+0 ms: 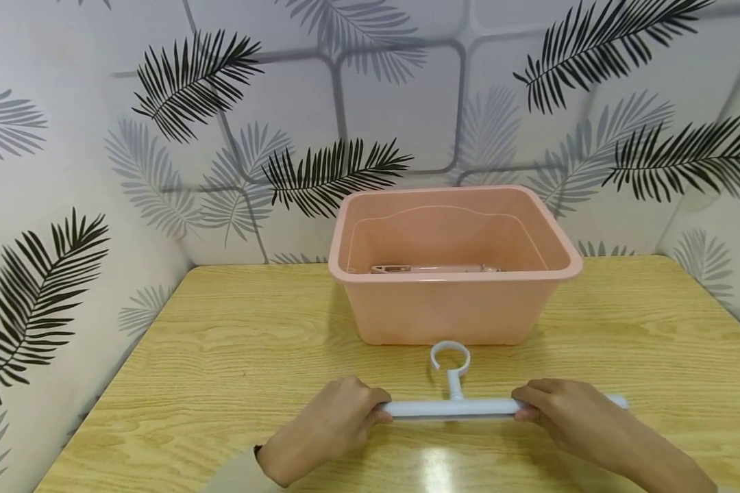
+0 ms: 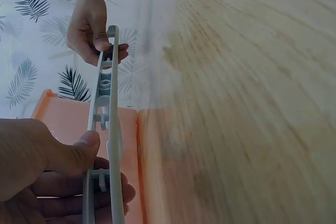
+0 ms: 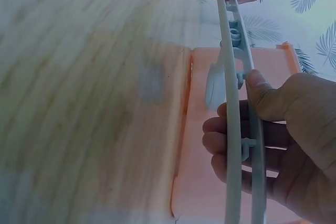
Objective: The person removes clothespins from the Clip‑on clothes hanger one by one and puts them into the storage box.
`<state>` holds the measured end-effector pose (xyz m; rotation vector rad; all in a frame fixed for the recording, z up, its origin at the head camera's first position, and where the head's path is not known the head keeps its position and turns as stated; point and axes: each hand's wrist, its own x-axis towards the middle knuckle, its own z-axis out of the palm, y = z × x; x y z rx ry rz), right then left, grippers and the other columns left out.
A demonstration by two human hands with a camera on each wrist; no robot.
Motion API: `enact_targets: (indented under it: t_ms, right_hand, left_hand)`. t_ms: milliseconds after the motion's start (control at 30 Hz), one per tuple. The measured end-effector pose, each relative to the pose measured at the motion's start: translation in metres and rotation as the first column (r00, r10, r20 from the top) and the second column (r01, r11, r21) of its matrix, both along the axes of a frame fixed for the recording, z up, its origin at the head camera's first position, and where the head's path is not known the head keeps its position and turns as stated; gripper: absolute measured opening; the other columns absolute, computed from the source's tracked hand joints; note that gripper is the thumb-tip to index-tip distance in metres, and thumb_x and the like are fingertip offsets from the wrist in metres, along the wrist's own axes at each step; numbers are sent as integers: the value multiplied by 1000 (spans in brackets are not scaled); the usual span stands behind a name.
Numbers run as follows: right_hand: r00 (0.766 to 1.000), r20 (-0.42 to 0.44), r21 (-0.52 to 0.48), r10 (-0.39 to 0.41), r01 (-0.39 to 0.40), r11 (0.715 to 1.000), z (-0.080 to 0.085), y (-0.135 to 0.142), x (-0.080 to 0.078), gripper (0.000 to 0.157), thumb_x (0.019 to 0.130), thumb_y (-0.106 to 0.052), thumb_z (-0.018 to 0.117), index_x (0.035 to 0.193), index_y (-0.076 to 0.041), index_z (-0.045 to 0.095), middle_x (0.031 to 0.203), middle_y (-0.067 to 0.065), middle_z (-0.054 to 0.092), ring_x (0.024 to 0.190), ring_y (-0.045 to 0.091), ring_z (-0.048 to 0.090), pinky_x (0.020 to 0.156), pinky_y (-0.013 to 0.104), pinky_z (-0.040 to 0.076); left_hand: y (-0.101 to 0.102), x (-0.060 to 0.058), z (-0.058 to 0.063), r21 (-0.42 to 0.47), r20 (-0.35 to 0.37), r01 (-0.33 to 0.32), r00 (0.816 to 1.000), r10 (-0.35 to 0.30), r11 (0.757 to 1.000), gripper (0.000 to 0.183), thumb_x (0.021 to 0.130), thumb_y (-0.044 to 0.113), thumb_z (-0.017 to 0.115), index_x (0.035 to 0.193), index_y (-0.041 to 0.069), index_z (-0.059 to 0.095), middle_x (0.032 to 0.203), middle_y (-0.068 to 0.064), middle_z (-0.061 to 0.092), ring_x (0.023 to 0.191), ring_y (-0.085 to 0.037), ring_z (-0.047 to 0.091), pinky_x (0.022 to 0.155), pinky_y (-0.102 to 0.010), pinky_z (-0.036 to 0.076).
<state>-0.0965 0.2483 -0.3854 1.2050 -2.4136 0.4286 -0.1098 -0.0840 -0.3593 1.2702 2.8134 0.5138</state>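
A pale blue plastic hanger with a round hook stands between my hands over the table, its bar running left to right and the hook pointing toward the bin. My left hand grips the bar's left part, thumb on one side and fingers on the other. Toward the right end, my right hand holds it the same way, and a short tip of the bar shows beyond it. In the left wrist view, the hanger shows two parallel rails with small hooked pieces between them.
Just beyond the hanger, a pink plastic bin stands on the wood-grain table. Inside it lie some small clip-like things, mostly hidden by its front wall. A leaf-patterned wall covering rises behind and at both sides.
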Motion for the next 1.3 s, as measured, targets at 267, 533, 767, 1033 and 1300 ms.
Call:
enact_targets:
  t_ms: [267,533,767,1033,1300]
  right_hand:
    - [994,103,53,-31,26,998,-6,3,1,11,90,-23,67,88,-13,66,77,-15,58,64,-6,49,52,16,44]
    - [992,118,100,-48,36,994,-11,3,-2,11,88,-25,68,85,-14,67,77,-14,58,64,-4,52,51,20,46]
    - [983,179,141,-25,0,990,-18,2,-3,17,89,-30,66,84,-13,67,77,-12,59,65,-3,52,53,21,47]
    - [971,233,150,-62,27,988,-16,1,-1,12,83,-25,73,84,-16,65,78,-15,56,66,-5,48,52,22,44]
    - [994,38,45,-107,105,993,2,14,-3,18,83,-31,74,92,-16,67,83,-12,61,68,1,57,53,23,47]
  left_hand:
    - [3,-1,-8,-34,7,-9,1000,9,999,13,88,19,69,90,7,73,75,3,69,57,5,51,55,-11,42]
    - [4,0,-17,-59,-13,-43,999,42,997,12,88,22,70,82,12,71,70,8,65,59,2,52,57,-17,45]
    - [4,3,-24,-28,23,-45,999,45,999,13,87,22,71,78,13,70,69,10,62,60,2,51,56,-16,43]
    - [5,2,-26,-48,40,-43,998,45,998,12,86,21,72,80,11,70,71,8,61,61,2,48,56,-14,42]
    - [-2,-7,-7,53,-72,-66,995,70,996,17,90,22,68,92,6,70,84,0,66,74,-9,61,65,-21,49]
